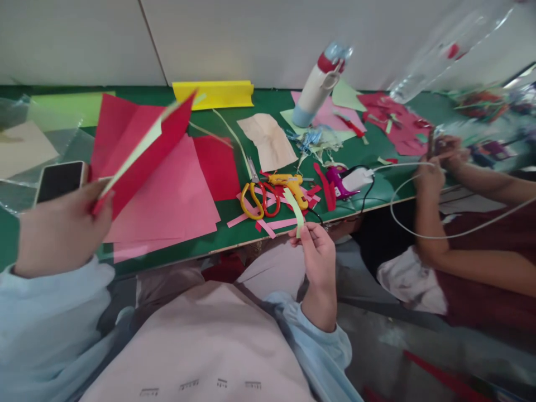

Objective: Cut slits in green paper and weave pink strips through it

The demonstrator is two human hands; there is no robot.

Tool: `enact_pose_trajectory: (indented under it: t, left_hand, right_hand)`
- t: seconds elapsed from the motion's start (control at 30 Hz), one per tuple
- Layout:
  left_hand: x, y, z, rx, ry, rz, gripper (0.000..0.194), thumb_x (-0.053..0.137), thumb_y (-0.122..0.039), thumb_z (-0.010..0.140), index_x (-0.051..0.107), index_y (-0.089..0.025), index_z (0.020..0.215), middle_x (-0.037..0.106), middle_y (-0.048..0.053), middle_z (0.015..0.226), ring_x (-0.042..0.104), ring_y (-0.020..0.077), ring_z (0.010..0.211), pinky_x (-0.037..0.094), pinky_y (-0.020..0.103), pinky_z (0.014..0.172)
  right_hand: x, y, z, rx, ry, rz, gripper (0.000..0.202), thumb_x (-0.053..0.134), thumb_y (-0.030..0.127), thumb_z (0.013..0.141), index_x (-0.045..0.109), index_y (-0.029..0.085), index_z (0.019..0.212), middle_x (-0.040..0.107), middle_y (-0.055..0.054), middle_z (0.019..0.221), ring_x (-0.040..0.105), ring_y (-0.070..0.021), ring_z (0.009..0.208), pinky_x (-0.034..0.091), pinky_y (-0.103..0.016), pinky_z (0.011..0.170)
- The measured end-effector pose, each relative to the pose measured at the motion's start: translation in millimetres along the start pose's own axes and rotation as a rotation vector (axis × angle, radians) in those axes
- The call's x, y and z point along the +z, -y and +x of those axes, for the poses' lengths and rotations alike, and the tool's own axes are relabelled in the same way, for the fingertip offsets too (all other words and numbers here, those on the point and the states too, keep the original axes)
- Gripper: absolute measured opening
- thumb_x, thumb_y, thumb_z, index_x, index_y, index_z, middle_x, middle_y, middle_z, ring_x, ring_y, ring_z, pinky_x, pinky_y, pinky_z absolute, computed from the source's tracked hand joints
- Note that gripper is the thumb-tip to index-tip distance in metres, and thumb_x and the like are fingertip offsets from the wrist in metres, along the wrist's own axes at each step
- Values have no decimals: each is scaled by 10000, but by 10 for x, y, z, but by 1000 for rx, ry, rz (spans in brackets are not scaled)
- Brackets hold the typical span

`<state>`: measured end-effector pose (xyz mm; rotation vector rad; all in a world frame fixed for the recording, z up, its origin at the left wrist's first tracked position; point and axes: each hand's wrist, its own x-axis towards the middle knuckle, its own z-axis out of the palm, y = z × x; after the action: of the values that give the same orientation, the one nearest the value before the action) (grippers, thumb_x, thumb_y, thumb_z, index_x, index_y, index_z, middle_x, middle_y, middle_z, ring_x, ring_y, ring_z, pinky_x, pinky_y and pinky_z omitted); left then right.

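Note:
At the left, my left hand is closed on the edge of a folded red paper, lifted at a slant, with a pale green strip along it. My right hand pinches a light green paper strip upright near the table's front edge. Pink sheets lie beneath the raised paper. Between my hands are scissors with yellow and red handles. A yellow glue gun rests beside them, over scattered pink and red paper strips.
A white bottle stands at the back. Behind lie a folded yellow sheet and a crumpled beige paper. A phone lies at left. A white cable leaves a purple power socket toward a co-worker's hands at right.

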<state>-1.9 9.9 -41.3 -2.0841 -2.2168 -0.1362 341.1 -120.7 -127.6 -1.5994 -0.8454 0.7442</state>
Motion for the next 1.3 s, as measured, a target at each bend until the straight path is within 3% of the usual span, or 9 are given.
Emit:
enact_pose_trajectory:
  t: [0.07,0.13,0.27,0.5,0.77,0.93,1.1,1.2,1.3]
  left_hand:
    - [104,-17,-84,168,150,142,522,336,-437,922,508,-263,1383,719,96,927,678,322,778,449,358,626]
    - [198,-64,-183,368,327,243,529,306,-266,932,451,-224,1438,731,120,1024,696,310,824,452,344,603]
    - [297,-193,-397,560,395,271,537,306,-138,920,467,-208,1428,696,114,1197,694,282,965,492,332,636]
    - [309,-311,-586,576,450,243,561,361,-39,880,486,-199,1403,728,100,1085,702,244,905,520,319,668]
    - [417,-397,-336,429,317,304,513,264,-27,913,486,-136,1363,725,117,990,703,268,865,482,339,592]
    - [505,-324,-256,493,258,291,440,325,-61,910,544,-147,1282,676,136,1174,680,275,979,507,347,695]
    - [396,-409,-319,659,245,-131,363,459,-379,937,626,-174,1185,649,124,1275,607,303,1149,446,424,986]
    - [379,-610,-373,595,457,-548,503,306,-521,961,698,-205,958,743,58,998,673,232,918,496,342,843]
    - [445,-793,-407,385,573,-881,564,328,-621,898,677,-189,797,730,42,784,660,190,745,500,276,699]
  right_hand:
    - [14,9,26,1,3,8,275,598,471,889,607,210,804,667,-12,745,604,-131,634,505,-270,635]
    - [31,14,56,-1,10,13,276,602,473,886,606,207,811,668,-11,738,602,-131,628,505,-271,635]
    - [78,13,129,2,34,37,313,612,513,863,599,202,830,683,-16,733,617,-145,631,511,-279,624]
    - [255,51,233,-7,119,62,368,640,562,820,600,198,787,698,-29,719,624,-151,619,526,-283,605]
    - [280,10,278,-14,137,71,367,625,556,835,601,193,791,691,-30,718,628,-141,619,528,-258,570]
    - [305,70,281,-21,140,74,351,631,540,833,596,192,807,690,-30,715,630,-135,604,511,-237,523]
    - [625,171,101,-51,262,115,275,598,473,876,607,200,847,679,-12,693,624,-114,575,533,-235,563]
    - [875,191,-75,-103,366,167,231,576,439,897,626,215,874,664,4,691,643,-116,605,551,-234,603]
    - [1057,152,-214,-65,462,190,214,581,422,888,638,216,903,676,-2,733,660,-124,633,555,-228,591]
